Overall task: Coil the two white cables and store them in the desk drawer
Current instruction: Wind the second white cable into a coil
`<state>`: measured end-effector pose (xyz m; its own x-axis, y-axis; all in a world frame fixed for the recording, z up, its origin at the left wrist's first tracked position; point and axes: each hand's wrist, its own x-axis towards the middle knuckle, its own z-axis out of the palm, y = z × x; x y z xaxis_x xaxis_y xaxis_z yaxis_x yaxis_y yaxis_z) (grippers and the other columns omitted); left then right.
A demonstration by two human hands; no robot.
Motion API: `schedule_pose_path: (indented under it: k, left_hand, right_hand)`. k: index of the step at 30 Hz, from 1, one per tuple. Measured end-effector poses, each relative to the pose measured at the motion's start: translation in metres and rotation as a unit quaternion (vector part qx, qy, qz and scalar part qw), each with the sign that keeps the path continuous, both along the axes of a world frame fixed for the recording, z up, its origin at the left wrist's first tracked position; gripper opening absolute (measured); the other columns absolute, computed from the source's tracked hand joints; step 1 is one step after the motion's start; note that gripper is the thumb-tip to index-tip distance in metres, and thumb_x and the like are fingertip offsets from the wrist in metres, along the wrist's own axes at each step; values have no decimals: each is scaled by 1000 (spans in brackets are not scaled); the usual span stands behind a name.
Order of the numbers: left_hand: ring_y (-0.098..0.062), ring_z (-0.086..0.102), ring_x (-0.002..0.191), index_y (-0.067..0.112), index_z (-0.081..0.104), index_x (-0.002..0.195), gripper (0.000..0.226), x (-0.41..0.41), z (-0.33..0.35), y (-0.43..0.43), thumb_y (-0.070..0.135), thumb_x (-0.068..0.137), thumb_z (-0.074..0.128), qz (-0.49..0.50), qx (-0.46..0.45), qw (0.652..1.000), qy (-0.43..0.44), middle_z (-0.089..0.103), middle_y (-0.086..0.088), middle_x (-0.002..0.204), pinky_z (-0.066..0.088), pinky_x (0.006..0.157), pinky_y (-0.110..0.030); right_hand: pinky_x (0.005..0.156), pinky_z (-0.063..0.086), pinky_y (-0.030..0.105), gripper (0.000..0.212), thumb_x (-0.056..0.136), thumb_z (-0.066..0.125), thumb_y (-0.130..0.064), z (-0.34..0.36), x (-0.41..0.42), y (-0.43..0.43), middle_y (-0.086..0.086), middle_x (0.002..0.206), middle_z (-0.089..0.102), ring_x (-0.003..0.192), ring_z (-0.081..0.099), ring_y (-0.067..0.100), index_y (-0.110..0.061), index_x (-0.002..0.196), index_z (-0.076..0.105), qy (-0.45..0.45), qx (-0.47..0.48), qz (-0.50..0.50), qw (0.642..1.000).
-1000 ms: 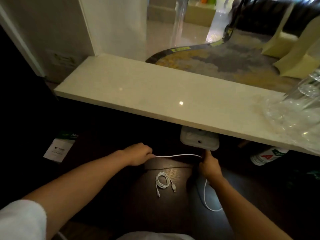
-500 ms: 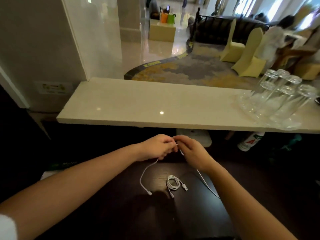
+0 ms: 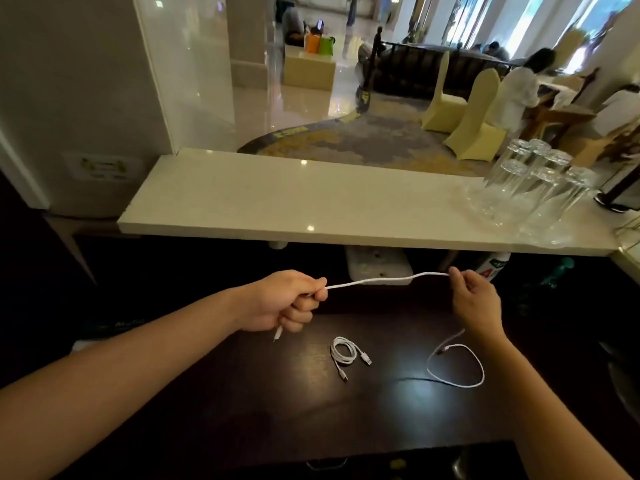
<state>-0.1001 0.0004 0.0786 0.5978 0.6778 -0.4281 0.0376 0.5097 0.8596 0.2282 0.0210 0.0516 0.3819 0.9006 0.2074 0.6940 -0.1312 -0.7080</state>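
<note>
A long white cable [image 3: 381, 280] is stretched in the air between my hands, above the dark desk [image 3: 242, 393]. My left hand [image 3: 287, 301] is fisted around one end, and a plug pokes out below the fist. My right hand [image 3: 476, 299] pinches the cable further along; the rest hangs down and loops on the desk at the right. A second white cable [image 3: 344, 353] lies coiled on the desk between my hands, both plugs free. At the desk's near edge a drawer handle [image 3: 325, 464] shows; the drawer looks closed.
A pale stone counter [image 3: 311, 202] overhangs the back of the desk. Several upturned glasses [image 3: 533, 181] stand on its right end. A white power strip [image 3: 377, 266] and a bottle [image 3: 491, 268] sit under the counter. People sit at tables far beyond.
My hands were together half a second ago; they have drawn apart, pulling the cable taut between them. My head has lifted, so more of the room shows.
</note>
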Motion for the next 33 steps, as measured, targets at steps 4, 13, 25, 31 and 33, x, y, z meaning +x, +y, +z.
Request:
schedule_pose_path:
  k: [4, 13, 25, 31, 33]
  left_hand:
    - [-7, 13, 44, 18, 53, 74, 34, 1, 18, -10, 32, 101, 39, -43, -70, 987, -136, 15, 8, 54, 16, 42, -21]
    - [-6, 46, 57, -2, 54, 119, 26, 43, 59, -28, 8, 97, 47, -21, -23, 918, -396, 66, 2, 76, 33, 56, -21]
    - [-18, 45, 137, 7, 41, 145, 72, 51, 26, -6, -29, 83, 48, 182, 164, 936, -252, 50, -7, 148, 33, 113, -30]
    - [-16, 30, 145, 6, 34, 147, 65, 32, 0, 6, -23, 90, 46, 231, 221, 943, -87, 38, -5, 154, 25, 117, -28]
    - [-15, 26, 147, 5, 28, 150, 67, 31, -5, 3, -21, 91, 45, 195, 245, 949, -32, 31, -6, 158, 21, 119, -27]
  right_hand:
    - [58, 31, 36, 43, 99, 53, -31, -18, 7, -10, 11, 58, 56, 62, 54, 29, -3, 66, 57, -29, -27, 1, 999]
    - [47, 29, 19, 51, 94, 62, -28, -85, -55, -79, -4, 42, 43, 44, 40, 7, -18, 54, 32, -6, -73, 149, 986]
    - [54, 32, 27, 42, 86, 43, -63, -42, -70, -120, -14, 56, 48, 52, 38, 8, -34, 57, 41, -56, -70, 314, 945]
    - [52, 29, 22, 47, 91, 49, -59, 14, -70, -139, -10, 55, 36, 52, 36, 6, -28, 60, 33, -44, 22, 370, 928]
    - [54, 29, 17, 39, 94, 56, -41, 41, -73, -142, -14, 58, 38, 54, 40, 4, -26, 63, 39, -44, 47, 401, 914]
